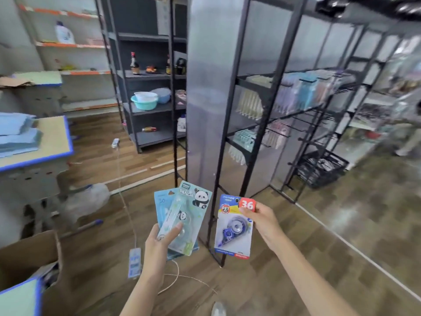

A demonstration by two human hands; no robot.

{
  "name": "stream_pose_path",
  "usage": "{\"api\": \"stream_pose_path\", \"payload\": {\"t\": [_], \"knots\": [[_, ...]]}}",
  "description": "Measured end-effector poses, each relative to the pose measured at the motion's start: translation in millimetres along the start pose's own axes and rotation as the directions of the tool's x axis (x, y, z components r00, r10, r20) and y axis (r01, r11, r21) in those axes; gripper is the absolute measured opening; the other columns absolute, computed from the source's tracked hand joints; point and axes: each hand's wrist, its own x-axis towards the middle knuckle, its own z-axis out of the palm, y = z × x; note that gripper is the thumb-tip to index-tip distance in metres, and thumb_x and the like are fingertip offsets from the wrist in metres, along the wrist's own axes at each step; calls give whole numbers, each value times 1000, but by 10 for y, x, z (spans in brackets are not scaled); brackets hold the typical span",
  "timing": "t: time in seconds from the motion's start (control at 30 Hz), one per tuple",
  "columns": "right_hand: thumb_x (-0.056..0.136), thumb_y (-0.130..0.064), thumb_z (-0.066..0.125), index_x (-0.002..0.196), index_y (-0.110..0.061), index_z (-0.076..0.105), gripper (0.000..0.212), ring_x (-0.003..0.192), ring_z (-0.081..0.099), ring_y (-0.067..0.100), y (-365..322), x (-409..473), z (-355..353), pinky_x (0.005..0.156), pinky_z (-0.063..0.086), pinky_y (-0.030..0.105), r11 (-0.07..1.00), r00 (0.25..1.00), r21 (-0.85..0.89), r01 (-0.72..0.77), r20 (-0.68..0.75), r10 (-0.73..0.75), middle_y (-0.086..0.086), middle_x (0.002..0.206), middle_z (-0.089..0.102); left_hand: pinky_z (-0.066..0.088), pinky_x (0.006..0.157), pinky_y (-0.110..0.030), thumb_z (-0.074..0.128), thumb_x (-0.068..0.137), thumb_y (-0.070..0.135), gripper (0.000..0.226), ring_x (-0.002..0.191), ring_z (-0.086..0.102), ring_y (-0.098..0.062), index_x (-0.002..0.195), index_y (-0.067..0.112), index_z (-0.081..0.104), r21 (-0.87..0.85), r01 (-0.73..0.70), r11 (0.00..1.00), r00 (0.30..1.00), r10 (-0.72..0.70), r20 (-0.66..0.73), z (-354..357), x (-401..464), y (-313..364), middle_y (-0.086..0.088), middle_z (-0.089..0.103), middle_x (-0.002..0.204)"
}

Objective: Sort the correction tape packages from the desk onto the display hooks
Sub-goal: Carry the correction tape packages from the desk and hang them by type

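Head view: my left hand [159,241] grips two correction tape pkgs fanned together, the thumb pressed on the front one. Front one is the panda package [190,215], pale green w/ a clear blister; behind it, and a bit to the left of the thumb, sticks out the blue package [162,206], mostly hidden. My right hand [262,221] pinches the top right corner of the purple package [234,226], thumb over the card just under the red "36" label, so the pkg hangs down below the grip. Both grips are well apart from each other, w/ bare wooden floor [319,236] under them.

Above and beyond the right grip stands the black display rack [262,92], its hooks carrying blurred pastel pkgs. Far to the left of the left grip is the desk [57,142] w/ blue edge and some blue sheets on it. Below the left wrist lies a power strip [134,262] on the floor
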Motion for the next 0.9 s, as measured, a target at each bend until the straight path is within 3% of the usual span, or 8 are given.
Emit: {"api": "stream_pose_path", "payload": {"t": [0.1,0.17,0.27,0.4,0.57,0.77,0.9], "knots": [[85,-7,69,93,-5,71,8,83,67,25,-80,-45,-309,83,52,40,1000,997,19,13,-76,-12,15,96,73,60,66,-39,81,73,24,41,88,72,-28,108,12,63,29,3,1000,996,-5,89,310,53,-12,-5,75,98],[85,-9,69,96,-2,70,13,83,68,25,-118,-58,-540,80,53,39,999,992,43,21,-124,-16,16,97,74,58,59,-31,80,75,20,38,89,72,-30,109,12,64,31,11,999,991,-15,135,531,91,-20,-5,75,99],[85,-12,70,101,-3,70,18,91,69,31,-152,-3,-919,86,53,45,997,982,73,33,-186,-19,15,99,74,58,58,-32,75,80,14,30,89,72,-32,109,13,64,44,23,999,982,-31,187,883,172,-58,-7,75,102],[83,-13,73,102,-6,71,21,99,68,36,-223,216,-1479,92,52,51,993,962,104,63,-273,-32,13,99,74,58,57,-35,83,65,22,48,86,72,-32,107,11,64,55,22,998,970,-35,239,1472,305,-110,-9,75,102],[81,-18,75,96,-8,72,18,94,70,33,-392,562,-2350,89,52,50,992,937,75,105,-341,-73,11,93,75,52,46,-23,71,84,8,27,64,72,-15,109,4,61,51,30,998,957,-44,287,2480,476,-196,-13,71,102],[80,-22,77,86,-7,72,16,84,69,27,-571,889,-3333,83,53,49,991,903,36,132,-416,-106,12,88,75,52,45,-22,67,86,5,19,60,71,-13,104,9,61,17,12,1000,947,-17,320,3561,624,-258,-8,72,96],[80,-24,76,83,-9,70,16,80,69,23,-680,1035,-3837,76,52,38,992,887,35,125,-451,-96,9,85,75,53,45,-24,67,86,5,19,60,71,-17,103,9,60,12,21,1000,939,-23,342,4123,724,-336,-6,72,90]]}}
